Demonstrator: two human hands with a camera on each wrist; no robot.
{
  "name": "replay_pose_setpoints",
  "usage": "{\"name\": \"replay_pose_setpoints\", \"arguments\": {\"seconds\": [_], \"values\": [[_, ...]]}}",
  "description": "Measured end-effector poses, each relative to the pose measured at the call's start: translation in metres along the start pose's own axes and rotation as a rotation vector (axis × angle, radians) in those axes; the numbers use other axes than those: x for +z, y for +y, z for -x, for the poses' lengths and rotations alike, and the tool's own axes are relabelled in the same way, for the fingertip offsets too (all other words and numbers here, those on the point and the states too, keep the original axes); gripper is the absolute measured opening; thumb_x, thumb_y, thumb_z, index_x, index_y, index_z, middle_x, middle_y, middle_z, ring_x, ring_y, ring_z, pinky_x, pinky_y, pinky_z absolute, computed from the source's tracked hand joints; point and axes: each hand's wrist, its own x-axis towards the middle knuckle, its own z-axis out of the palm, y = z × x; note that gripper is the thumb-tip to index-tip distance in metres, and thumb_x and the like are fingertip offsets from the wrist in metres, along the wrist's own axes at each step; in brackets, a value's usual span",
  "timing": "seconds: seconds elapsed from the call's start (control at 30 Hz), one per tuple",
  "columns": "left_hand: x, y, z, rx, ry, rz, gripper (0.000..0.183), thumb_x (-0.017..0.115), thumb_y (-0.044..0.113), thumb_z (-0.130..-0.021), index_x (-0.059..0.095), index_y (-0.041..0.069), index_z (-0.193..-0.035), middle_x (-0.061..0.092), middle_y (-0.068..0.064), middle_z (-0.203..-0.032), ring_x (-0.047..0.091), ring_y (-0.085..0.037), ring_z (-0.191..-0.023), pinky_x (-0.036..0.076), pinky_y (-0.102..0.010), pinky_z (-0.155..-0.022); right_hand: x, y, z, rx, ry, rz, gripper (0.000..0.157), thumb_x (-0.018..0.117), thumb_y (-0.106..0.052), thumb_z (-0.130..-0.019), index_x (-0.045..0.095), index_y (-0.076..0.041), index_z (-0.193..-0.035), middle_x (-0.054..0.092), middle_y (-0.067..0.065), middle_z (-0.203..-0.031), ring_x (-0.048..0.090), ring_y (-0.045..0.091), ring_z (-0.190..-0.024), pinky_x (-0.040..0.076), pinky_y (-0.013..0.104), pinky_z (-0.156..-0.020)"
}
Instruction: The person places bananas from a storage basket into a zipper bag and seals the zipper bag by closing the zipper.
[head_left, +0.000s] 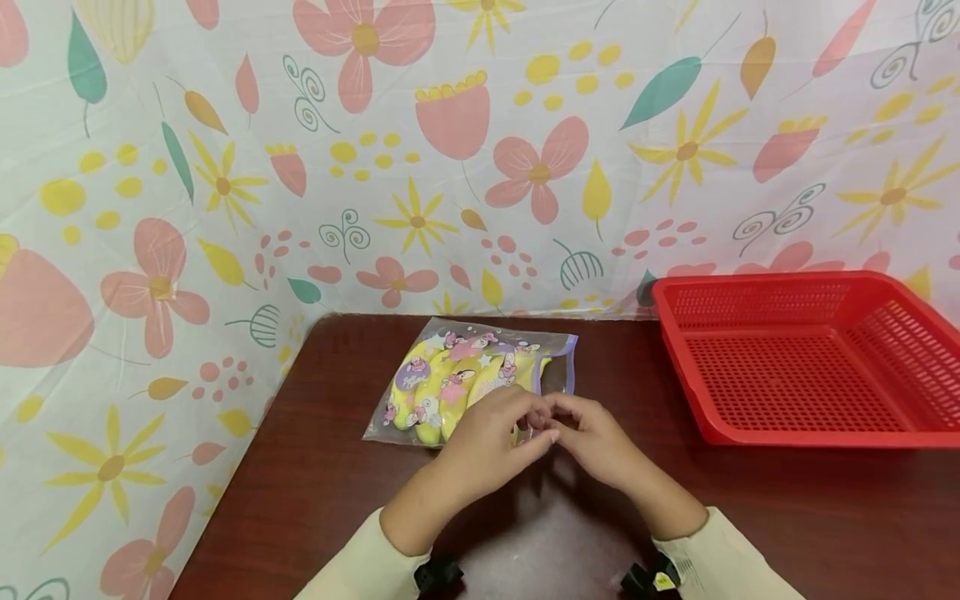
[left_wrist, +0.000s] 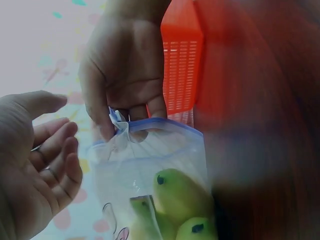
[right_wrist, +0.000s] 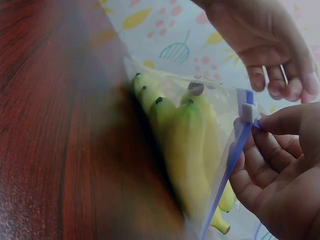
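A clear zip bag with a purple edge and cartoon prints lies on the table, holding several yellow bananas with dark tips. My right hand pinches the bag's purple zip edge beside its white slider, lifting that end a little. Close by, my left hand hovers over the near side of the bag. Its fingers are loosely bent and hold nothing; in both wrist views they stand apart from the zip edge.
A red plastic basket with perforated walls stands on the right of the dark wooden table. Behind and to the left hangs a white cloth printed with flowers and leaves.
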Motion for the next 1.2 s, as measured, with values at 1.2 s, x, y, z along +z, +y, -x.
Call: {"name": "replay_pose_setpoints", "arguments": {"seconds": [1.2], "values": [[0.012, -0.003, 0.025, 0.188, -0.01, -0.589, 0.011, 0.061, 0.025, -0.1, 0.067, 0.017, -0.104, 0.065, 0.004, -0.094, 0.061, -0.014, -0.079, 0.049, -0.026, -0.061, -0.003, -0.009, 0.0, 0.072, 0.031, -0.1, 0.019, 0.061, -0.009, -0.099, 0.068, 0.002, -0.113, 0.073, 0.015, -0.101, 0.067, 0.009, -0.085, 0.058, 0.029, -0.077]]}}
